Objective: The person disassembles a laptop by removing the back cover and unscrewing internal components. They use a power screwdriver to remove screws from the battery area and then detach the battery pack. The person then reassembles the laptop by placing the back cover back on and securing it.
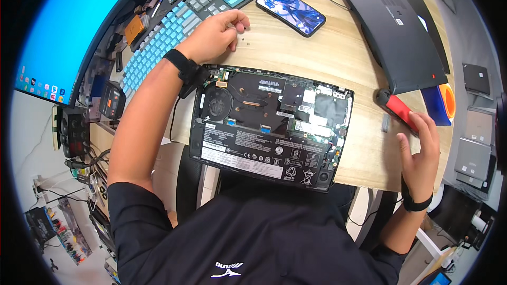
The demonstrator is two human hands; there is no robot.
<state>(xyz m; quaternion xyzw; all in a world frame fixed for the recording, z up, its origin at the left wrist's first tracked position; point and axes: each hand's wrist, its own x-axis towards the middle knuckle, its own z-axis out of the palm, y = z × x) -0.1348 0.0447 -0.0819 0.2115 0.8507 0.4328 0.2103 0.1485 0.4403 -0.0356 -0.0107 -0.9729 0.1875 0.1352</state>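
Observation:
A black laptop (264, 142) with its bottom cover off lies in front of me, its fan, circuit board and long labelled battery exposed. Beyond its far left corner, my left hand (216, 34) has its fingers curled in over the wooden table, and whatever is in them is too small to make out. Tiny dark screws (248, 44) lie beside that hand. At the right, my right hand (421, 148) has its fingertips on the near end of a red and black handheld tool, which looks like an electric screwdriver (398, 109). Its thumb is spread apart from the fingers.
Far left stand a lit monitor (68, 31) and a blue and grey keyboard (177, 26). A phone (291, 11) lies beyond the laptop. At the far right are a dark laptop cover (393, 26) and a blue and orange roll-shaped item (439, 104). The table's (364, 171) near edge passes under the laptop.

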